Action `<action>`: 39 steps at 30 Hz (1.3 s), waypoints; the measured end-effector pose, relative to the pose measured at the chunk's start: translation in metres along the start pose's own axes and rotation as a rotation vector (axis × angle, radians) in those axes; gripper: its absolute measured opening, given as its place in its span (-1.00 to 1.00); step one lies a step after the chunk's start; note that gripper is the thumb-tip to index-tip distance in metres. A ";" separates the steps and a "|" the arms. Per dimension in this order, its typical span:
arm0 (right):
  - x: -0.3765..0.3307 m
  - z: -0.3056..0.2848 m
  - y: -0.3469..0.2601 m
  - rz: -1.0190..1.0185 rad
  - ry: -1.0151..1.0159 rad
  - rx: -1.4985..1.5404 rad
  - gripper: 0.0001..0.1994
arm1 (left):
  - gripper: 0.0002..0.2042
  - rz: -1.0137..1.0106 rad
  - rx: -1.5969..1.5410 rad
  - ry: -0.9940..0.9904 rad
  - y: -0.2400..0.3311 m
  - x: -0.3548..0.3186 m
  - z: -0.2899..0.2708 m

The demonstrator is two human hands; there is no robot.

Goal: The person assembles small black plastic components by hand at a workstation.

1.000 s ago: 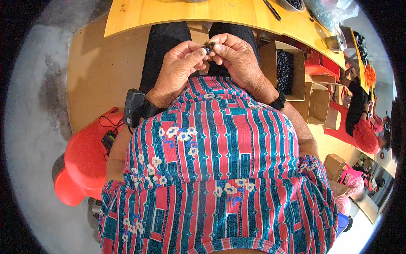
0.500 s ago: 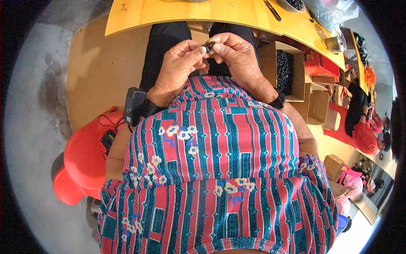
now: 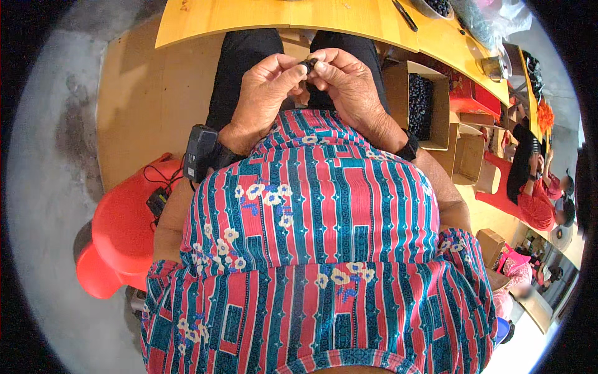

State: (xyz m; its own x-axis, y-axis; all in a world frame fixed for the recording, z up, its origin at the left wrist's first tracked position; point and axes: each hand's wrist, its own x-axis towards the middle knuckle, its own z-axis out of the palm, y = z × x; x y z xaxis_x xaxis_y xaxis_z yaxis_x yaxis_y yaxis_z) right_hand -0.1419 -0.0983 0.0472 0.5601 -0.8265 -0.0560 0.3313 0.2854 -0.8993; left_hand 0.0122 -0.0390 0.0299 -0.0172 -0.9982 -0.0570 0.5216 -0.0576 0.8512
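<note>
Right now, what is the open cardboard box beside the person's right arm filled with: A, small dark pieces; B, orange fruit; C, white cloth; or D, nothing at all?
B is wrong and so are C and D: A, since the cardboard box shows a heap of small dark pieces inside its walls.

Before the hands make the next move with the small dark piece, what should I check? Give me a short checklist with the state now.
1. Small dark piece pinched between both hands: ok.
2. Left hand fingers on the piece: ok.
3. Right hand fingers on the piece: ok.
4. Piece held over the lap, below the yellow wooden table edge: ok.
5. Open cardboard box of dark pieces beside the right arm: ok.
6. Orientation of the piece: cannot tell.
</note>
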 end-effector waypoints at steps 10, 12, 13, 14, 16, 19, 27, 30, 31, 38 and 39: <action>-0.002 0.009 -0.008 -0.214 0.067 -0.501 -0.94 | -0.88 -0.028 -0.039 0.039 0.001 -0.001 0.002; -0.001 0.008 -0.008 -0.329 0.074 -0.660 -0.93 | -0.88 -0.023 -0.053 0.030 0.001 -0.001 0.002; -0.002 0.008 -0.009 -0.329 0.075 -0.661 -0.93 | -0.88 -0.019 -0.067 0.021 0.001 -0.002 0.002; -0.002 0.008 -0.012 -0.350 0.052 -0.727 -0.92 | -0.88 -0.020 -0.068 0.020 0.001 -0.001 0.001; -0.002 0.009 -0.016 -0.369 0.024 -0.792 -0.91 | -0.88 -0.042 -0.098 0.026 -0.001 -0.001 0.000; -0.002 0.009 -0.022 -0.368 0.006 -0.917 -0.88 | -0.87 -0.045 -0.080 0.020 0.000 -0.002 0.000; 0.003 -0.004 -0.019 -0.463 -0.056 -1.002 -0.83 | -0.87 -0.072 -0.105 0.024 -0.003 -0.002 0.000; 0.003 -0.002 -0.027 -0.535 -0.101 -1.167 -0.83 | -0.87 -0.081 -0.134 0.024 -0.005 -0.002 -0.001; 0.003 -0.002 -0.027 -0.535 -0.103 -1.167 -0.83 | -0.87 -0.080 -0.143 0.014 -0.005 -0.003 -0.002; 0.006 -0.005 -0.029 -0.666 -0.144 -1.192 -0.83 | -0.85 -0.092 -0.125 -0.002 -0.005 -0.002 -0.003; 0.006 -0.005 -0.030 -0.699 -0.145 -1.190 -0.83 | -0.86 -0.107 -0.149 -0.003 -0.005 -0.002 -0.003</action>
State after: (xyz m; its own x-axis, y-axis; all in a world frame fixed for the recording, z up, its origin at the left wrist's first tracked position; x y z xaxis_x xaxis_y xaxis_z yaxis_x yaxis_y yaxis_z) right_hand -0.1523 -0.1145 0.0713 0.6455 -0.5469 0.5331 -0.2258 -0.8034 -0.5509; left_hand 0.0119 -0.0368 0.0241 -0.0813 -0.9866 -0.1412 0.6373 -0.1604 0.7537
